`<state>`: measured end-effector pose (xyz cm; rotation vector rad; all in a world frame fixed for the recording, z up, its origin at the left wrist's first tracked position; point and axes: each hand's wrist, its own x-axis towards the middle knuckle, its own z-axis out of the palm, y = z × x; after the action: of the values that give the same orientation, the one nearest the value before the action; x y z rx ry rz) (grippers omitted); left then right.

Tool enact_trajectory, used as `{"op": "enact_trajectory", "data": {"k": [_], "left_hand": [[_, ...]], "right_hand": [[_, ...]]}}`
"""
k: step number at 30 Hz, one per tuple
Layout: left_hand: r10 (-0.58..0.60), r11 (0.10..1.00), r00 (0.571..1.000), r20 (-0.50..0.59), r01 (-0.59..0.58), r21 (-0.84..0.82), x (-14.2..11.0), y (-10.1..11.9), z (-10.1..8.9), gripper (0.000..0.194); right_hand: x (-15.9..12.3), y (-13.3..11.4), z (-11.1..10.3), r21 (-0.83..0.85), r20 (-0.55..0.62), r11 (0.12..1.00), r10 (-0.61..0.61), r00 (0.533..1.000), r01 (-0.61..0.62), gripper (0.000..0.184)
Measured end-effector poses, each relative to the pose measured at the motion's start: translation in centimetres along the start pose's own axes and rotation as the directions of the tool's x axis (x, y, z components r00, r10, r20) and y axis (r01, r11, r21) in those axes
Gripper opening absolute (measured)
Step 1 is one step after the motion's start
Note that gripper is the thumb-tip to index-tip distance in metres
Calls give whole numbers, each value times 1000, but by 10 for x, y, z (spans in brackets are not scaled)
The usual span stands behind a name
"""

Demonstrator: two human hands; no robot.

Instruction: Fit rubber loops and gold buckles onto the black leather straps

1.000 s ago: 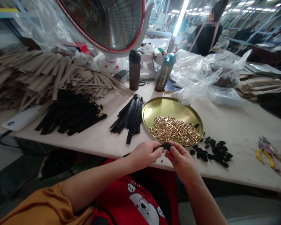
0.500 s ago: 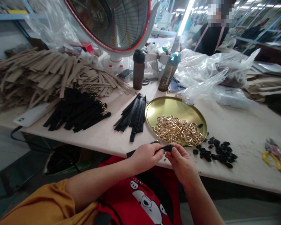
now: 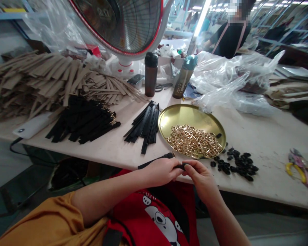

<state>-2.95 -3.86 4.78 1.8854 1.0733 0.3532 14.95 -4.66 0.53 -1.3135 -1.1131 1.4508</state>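
Note:
Close together at the table's front edge, my left hand (image 3: pixel 164 171) and my right hand (image 3: pixel 199 172) both pinch a short visible piece of black strap (image 3: pixel 181 166). The fingers cover most of it. Just behind my left hand lies a finished-looking black strap with a gold buckle (image 3: pixel 157 159), partly hidden by the hand. Beyond my hands is a round gold tray (image 3: pixel 187 112) with a heap of small gold buckles (image 3: pixel 195 140). Small black loops (image 3: pixel 242 164) are scattered to the right of the tray. A bundle of black strips (image 3: pixel 147 124) lies left of it.
A pile of black straps with buckles (image 3: pixel 82 119) and stacked beige strips (image 3: pixel 41 78) fill the left. Two bottles (image 3: pixel 151 77), a fan heater (image 3: pixel 123 27) and plastic bags (image 3: pixel 226 89) stand behind. Pliers (image 3: pixel 299 167) lie far right. A person (image 3: pixel 229 39) is in the background.
My left hand has shifted slightly right, closer to my right hand, and less of the held strap shows between them. More of the strap lying behind my left hand is visible.

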Motion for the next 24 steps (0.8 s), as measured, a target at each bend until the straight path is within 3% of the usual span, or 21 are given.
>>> {"op": "enact_trajectory", "data": {"k": [3,5,7,10,12,13,15,16,17,19,22,24], "left_hand": [[-71,993,994,80,77,-86,-3,-4,0,33],[-65,995,998,-14,64,-73,-3,-4,2,39],[-51,997,992,-112,44,-67,-2,-4,3,45],[-59,988,994,-95,45,-150,2,-4,-1,46],[-72,975,995,-66,56,-215,3,-6,-9,40],[-87,970,994,-66,69,-235,4,-8,-14,37],[-121,963,989,-88,96,-253,5,-11,-21,35],[-135,961,986,-101,106,-256,6,-12,-23,34],[-144,959,984,-107,112,-259,6,-12,-25,33],[-151,957,983,-102,120,-262,7,-11,-25,31],[-173,950,981,-84,143,-279,7,-9,-26,31],[-195,945,978,-78,166,-281,4,-10,-28,30]], "right_hand": [[0,5,5,209,-107,977,70,992,-47,22],[-4,10,17,353,-100,933,109,989,-67,21],[-7,13,30,406,-21,908,122,992,-103,20],[-3,7,28,226,14,973,44,999,-46,19],[12,-4,4,-55,-85,994,-101,991,96,23],[25,-11,-15,-228,-142,963,-182,973,147,27],[58,-24,-59,-592,-238,786,-382,893,178,32],[77,-29,-82,-770,-222,625,-453,864,130,31],[97,-32,-103,-897,-190,439,-485,854,50,30],[135,-34,-134,-994,-72,102,-408,910,-34,33],[175,-31,-153,-1000,4,27,-332,943,14,28],[181,-32,-157,-999,14,30,-329,944,25,23]]}}
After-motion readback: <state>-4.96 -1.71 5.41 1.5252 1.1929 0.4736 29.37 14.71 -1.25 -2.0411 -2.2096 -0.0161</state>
